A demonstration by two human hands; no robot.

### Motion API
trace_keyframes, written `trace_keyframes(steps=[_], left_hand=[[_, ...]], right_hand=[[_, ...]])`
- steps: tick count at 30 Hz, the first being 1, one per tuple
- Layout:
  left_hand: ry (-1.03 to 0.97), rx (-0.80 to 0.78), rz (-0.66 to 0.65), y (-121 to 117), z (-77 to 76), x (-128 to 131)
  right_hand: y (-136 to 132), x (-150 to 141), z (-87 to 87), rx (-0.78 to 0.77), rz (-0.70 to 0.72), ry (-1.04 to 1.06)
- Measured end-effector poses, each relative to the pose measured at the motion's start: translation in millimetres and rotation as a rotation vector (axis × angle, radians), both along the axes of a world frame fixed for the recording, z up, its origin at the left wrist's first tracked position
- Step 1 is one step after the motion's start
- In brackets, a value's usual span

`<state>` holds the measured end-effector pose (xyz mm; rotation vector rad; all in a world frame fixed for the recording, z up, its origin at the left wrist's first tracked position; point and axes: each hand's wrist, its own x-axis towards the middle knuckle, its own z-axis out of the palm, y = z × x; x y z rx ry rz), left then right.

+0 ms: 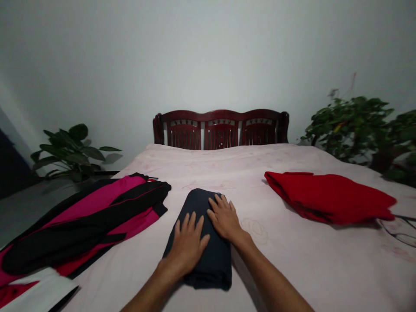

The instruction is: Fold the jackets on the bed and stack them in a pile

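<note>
The navy cloth lies folded at the middle of the bed. The left hand and right hand rest palm-down on it, fingers spread, gripping nothing, probably so pressure keeps its layers flat. The jacket on the bed's left side and red cloth on its right seemingly sit apart so neither crowds the hands.

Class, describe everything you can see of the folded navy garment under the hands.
The folded navy garment looks like plain, dark cloth in a long, narrow bundle. It lies on the pale pink bedsheet, lengthwise toward the wooden headboard; rounded layers show at its near end. The left hand rests palm down on its left part, the right hand farther up on its right. Its type is unclear.
</note>
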<state>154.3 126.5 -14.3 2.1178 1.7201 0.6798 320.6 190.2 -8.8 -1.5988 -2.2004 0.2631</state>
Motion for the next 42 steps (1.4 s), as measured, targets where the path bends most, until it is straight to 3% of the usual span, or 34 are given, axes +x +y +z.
trace_keyframes(steps=[3,6,10,12,14,17,19,24,28,31,33,37,40,42], left_hand=[[0.206,-0.001,0.027,-19.2,-24.9,6.6],[0.271,0.008,0.022,-27.3,-30.9,3.6],[0.265,0.021,0.036,-35.0,-28.8,1.3],[0.256,0.059,0.039,-41.0,-34.0,0.1],[0.255,0.123,0.039,-46.1,-43.9,-1.9],[0.252,0.243,0.047,-48.1,-62.2,-5.7],[0.235,0.33,0.047,-45.7,-72.9,-8.1],[0.105,0.526,-0.005,-39.2,-81.1,-19.2],[-0.002,0.65,0.026,-34.8,-75.1,-36.6],[-0.032,0.64,0.115,-25.7,-77.8,-44.8],[-0.024,0.591,0.156,-19.2,-83.2,-44.8],[0.009,0.569,0.139,-11.5,-94.5,-39.8],[0.056,0.555,0.129,-7.5,-103.6,-42.5],[0.117,0.503,0.099,-3.1,-112.6,-48.0]], right_hand=[[15.0,-3.5,-15.1,-0.064,0.068,-0.038],[28.7,-1.3,-27.8,-0.071,0.084,0.066],[28.4,7.6,-32.6,-0.176,-0.265,0.73],[15.8,11.7,-32.3,-0.261,-0.361,0.945],[-2.8,13.1,-31.4,-0.466,-0.253,1.09],[-29.9,8.4,-30.1,-0.899,-0.065,1.41],[-40.6,2.5,-29.9,-0.984,-0.083,1.554],[-41.7,3.3,-25.4,-0.85,-0.174,1.71],[-34.1,43.7,2.3,-0.668,-0.219,1.794],[-23.1,98.0,43.0,-0.499,-0.258,1.83],[-12.5,141.7,74.6,-0.296,-0.286,1.833],[13.8,237.9,127.3,0.071,-0.299,1.867],[32.5,307.0,138.4,0.313,-0.361,1.888],[39.4,342.8,127.1,0.402,-0.53,1.835]])
